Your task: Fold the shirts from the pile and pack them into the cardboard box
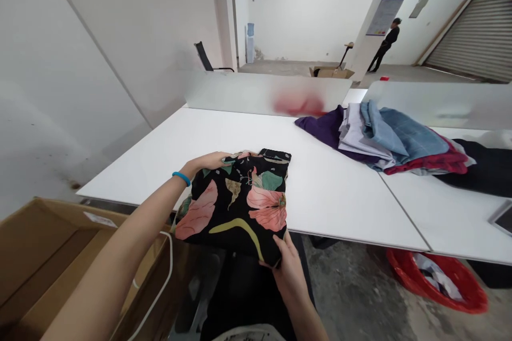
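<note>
A folded black garment with large pink flowers (244, 200) lies at the near edge of the white table (328, 192), partly hanging over it. My left hand (208, 161), with a blue band on the wrist, grips the garment's far left corner. My right hand (286, 261) pinches its near right corner below the table edge.
An open cardboard box (44, 256) stands at my lower left. A pile of purple, blue, red and dark clothes (392, 138) lies on the table's right side. A red basket (440, 279) with cloth sits on the floor under the table. A person in black (386, 42) stands far back.
</note>
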`<state>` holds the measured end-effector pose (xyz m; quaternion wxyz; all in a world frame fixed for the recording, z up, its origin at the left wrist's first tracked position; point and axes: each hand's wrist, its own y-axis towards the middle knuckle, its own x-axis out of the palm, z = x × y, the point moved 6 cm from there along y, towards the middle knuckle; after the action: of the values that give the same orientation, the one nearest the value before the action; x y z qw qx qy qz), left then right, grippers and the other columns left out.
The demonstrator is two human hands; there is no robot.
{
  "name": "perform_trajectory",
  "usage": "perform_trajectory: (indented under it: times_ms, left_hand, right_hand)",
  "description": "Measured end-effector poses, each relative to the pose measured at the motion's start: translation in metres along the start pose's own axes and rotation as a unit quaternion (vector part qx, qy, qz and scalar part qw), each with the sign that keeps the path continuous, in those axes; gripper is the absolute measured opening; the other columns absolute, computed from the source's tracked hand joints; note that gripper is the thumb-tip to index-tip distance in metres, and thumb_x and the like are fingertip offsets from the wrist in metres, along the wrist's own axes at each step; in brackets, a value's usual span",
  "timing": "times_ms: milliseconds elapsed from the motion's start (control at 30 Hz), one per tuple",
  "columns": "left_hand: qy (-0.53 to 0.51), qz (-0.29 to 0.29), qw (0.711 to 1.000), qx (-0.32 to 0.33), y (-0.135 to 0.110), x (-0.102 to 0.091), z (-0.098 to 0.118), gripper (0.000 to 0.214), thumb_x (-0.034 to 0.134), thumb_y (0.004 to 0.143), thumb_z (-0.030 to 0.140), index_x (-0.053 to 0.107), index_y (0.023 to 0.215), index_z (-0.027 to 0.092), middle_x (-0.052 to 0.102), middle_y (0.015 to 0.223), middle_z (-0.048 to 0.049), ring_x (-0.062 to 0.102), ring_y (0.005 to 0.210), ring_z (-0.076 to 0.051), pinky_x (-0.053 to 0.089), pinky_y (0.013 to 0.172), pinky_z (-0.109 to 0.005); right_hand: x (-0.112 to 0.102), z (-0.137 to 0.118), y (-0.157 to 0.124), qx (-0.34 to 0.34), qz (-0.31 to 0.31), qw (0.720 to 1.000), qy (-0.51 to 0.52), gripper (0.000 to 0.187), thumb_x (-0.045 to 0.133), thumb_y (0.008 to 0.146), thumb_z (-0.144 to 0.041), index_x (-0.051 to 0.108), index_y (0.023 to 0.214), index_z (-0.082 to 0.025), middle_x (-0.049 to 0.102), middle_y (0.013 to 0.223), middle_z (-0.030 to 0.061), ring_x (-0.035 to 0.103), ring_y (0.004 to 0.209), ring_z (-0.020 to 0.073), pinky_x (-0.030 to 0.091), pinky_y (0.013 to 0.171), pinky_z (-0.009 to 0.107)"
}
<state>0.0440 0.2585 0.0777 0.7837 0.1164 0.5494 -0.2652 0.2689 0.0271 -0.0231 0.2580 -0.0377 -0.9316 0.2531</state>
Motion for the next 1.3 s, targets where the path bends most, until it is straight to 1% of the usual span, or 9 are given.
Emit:
perform_trajectory:
  times_ms: [167, 367, 500, 667, 767, 933, 1133, 1200, 1300]
  left_hand:
    - [-0.102, 0.023, 0.994, -0.013, -0.017, -0.017, -0.009, 0.048, 0.047, 0.082, 0.044, 0.058, 0.121, 0.019, 0.061, 0.125, -0.0065, 0.055, 0.112, -0.024, 0.043, 0.092, -0.031]
    - [-0.123, 0.110, 0.984, -0.063, -0.080, -0.061, -0.040, 0.055, 0.051, 0.081, 0.045, 0.054, 0.128, 0.018, 0.056, 0.132, -0.0069, 0.050, 0.120, -0.025, 0.040, 0.099, -0.035]
    - [-0.122, 0.174, 0.966, -0.145, -0.161, -0.094, -0.065, 0.055, 0.052, 0.081, 0.047, 0.054, 0.127, 0.019, 0.059, 0.127, -0.0063, 0.054, 0.114, -0.026, 0.043, 0.096, -0.037]
    - [-0.071, 0.260, 0.924, -0.270, -0.297, -0.128, -0.080, 0.055, 0.051, 0.081, 0.050, 0.055, 0.127, 0.020, 0.061, 0.124, -0.0055, 0.055, 0.112, -0.025, 0.044, 0.095, -0.037]
    - [-0.045, 0.300, 0.897, -0.320, -0.377, -0.135, -0.084, 0.056, 0.052, 0.080, 0.052, 0.057, 0.125, 0.019, 0.061, 0.122, -0.0051, 0.055, 0.111, -0.025, 0.043, 0.096, -0.037]
    - [-0.030, 0.328, 0.860, -0.390, -0.482, -0.127, -0.101, 0.063, 0.055, 0.077, 0.058, 0.058, 0.123, 0.015, 0.064, 0.118, -0.0053, 0.057, 0.101, -0.021, 0.045, 0.093, -0.037]
    - [-0.087, 0.427, 0.797, -0.419, -0.554, -0.112, -0.124, 0.077, 0.054, 0.072, 0.070, 0.059, 0.118, 0.009, 0.066, 0.114, -0.0083, 0.058, 0.093, -0.020, 0.049, 0.088, -0.037]
    - [-0.098, 0.446, 0.782, -0.424, -0.571, -0.090, -0.134, 0.079, 0.051, 0.075, 0.070, 0.053, 0.125, 0.008, 0.062, 0.122, -0.0090, 0.057, 0.098, -0.020, 0.048, 0.090, -0.036]
    - [-0.099, 0.333, 0.784, -0.515, -0.585, -0.019, -0.162, 0.078, 0.041, 0.083, 0.066, 0.046, 0.129, 0.003, 0.060, 0.124, -0.0114, 0.055, 0.102, -0.020, 0.044, 0.094, -0.034]
  right_hand:
    - [0.005, -0.018, 0.008, 0.018, 0.015, 0.999, 0.023, 0.066, 0.060, 0.069, -0.034, 0.046, 0.134, -0.027, 0.063, 0.118, 0.0071, 0.066, 0.087, 0.0221, 0.052, 0.052, 0.026]
    - [0.060, -0.031, 0.018, 0.019, -0.086, 0.996, 0.014, 0.051, 0.059, 0.068, -0.027, 0.058, 0.118, -0.026, 0.069, 0.098, 0.0026, 0.066, 0.073, 0.0176, 0.054, 0.053, 0.025]
    - [0.112, -0.022, 0.019, 0.056, -0.145, 0.988, -0.002, 0.050, 0.060, 0.068, -0.027, 0.058, 0.119, -0.026, 0.068, 0.101, 0.0024, 0.066, 0.073, 0.0173, 0.055, 0.051, 0.025]
    - [0.192, 0.008, 0.008, 0.105, -0.266, 0.958, -0.032, 0.048, 0.061, 0.070, -0.027, 0.058, 0.118, -0.026, 0.068, 0.101, 0.0015, 0.065, 0.077, 0.0171, 0.055, 0.050, 0.023]
    - [0.239, 0.036, -0.002, 0.117, -0.350, 0.928, -0.054, 0.044, 0.059, 0.073, -0.026, 0.059, 0.117, -0.027, 0.067, 0.107, 0.0007, 0.064, 0.081, 0.0172, 0.056, 0.051, 0.025]
    - [0.310, 0.084, -0.008, 0.124, -0.446, 0.882, -0.092, 0.043, 0.053, 0.076, -0.021, 0.059, 0.119, -0.027, 0.063, 0.118, 0.0002, 0.063, 0.087, 0.0167, 0.058, 0.060, 0.029]
    - [0.366, 0.113, -0.011, 0.116, -0.525, 0.831, -0.143, 0.049, 0.051, 0.078, -0.021, 0.053, 0.126, -0.027, 0.065, 0.114, 0.0009, 0.063, 0.085, 0.0162, 0.058, 0.061, 0.028]
    - [0.369, 0.125, -0.007, 0.090, -0.541, 0.815, -0.188, 0.049, 0.049, 0.080, -0.023, 0.052, 0.129, -0.027, 0.066, 0.111, 0.0007, 0.064, 0.083, 0.0157, 0.058, 0.065, 0.030]
    - [0.364, 0.154, 0.002, -0.001, -0.560, 0.757, -0.336, 0.046, 0.045, 0.082, -0.020, 0.055, 0.127, -0.023, 0.070, 0.104, 0.0019, 0.065, 0.084, 0.0156, 0.056, 0.074, 0.032]
